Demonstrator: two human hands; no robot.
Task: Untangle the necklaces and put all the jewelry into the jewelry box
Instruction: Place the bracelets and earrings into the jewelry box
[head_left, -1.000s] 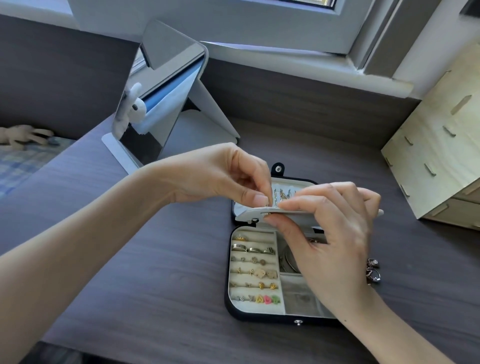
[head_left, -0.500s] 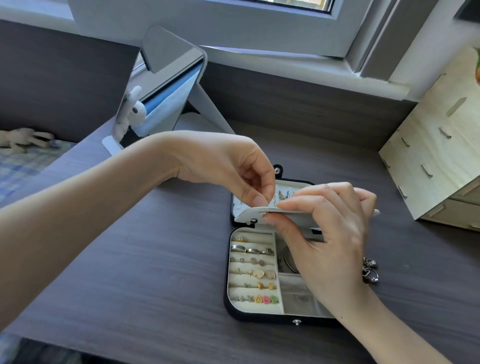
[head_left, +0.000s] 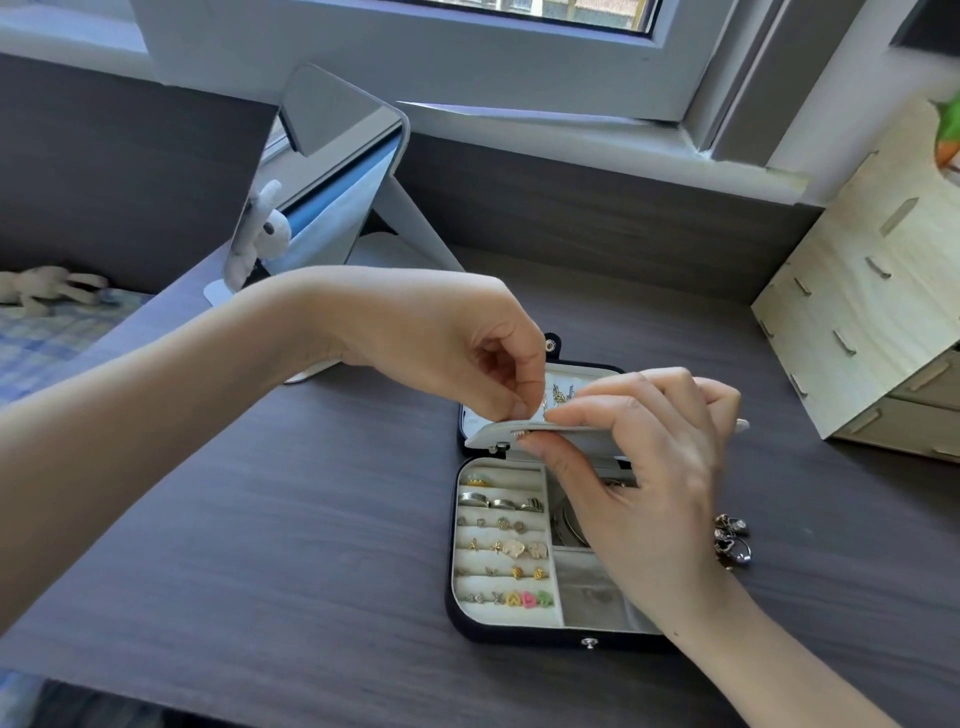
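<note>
Item: jewelry box (head_left: 519, 633), open on the dark table (head_left: 260, 519), at about 5 o'clock from the frame's centre. Its long axis runs 12 to 6, with the lid (head_left: 587, 371) lying toward 12 and the snap stud (head_left: 588, 643) on the 6 o'clock edge. Obscured: your right hand (head_left: 649, 467) covers most of the right-side compartments, and the grey flap (head_left: 488, 436) hides the hinge line and the lower lid. The flap is seen edge-on, its long axis running 9 to 3 across the box. Hands: your right thumb and fingers pinch the flap from below and above. Your left hand (head_left: 441, 338) comes in from 9 o'clock, thumb and forefinger tips pressed together at the flap's upper edge; what they pinch is too small to make out. Visible contents: ring and earring rows (head_left: 498, 545) fill the left half. Loose: a cluster of silver pieces (head_left: 731, 540) lies on the table at 3 o'clock of the box, its pieces hard to tell apart. The wooden drawer unit (head_left: 872, 312), at 2 o'clock, is cut off by the frame.
</note>
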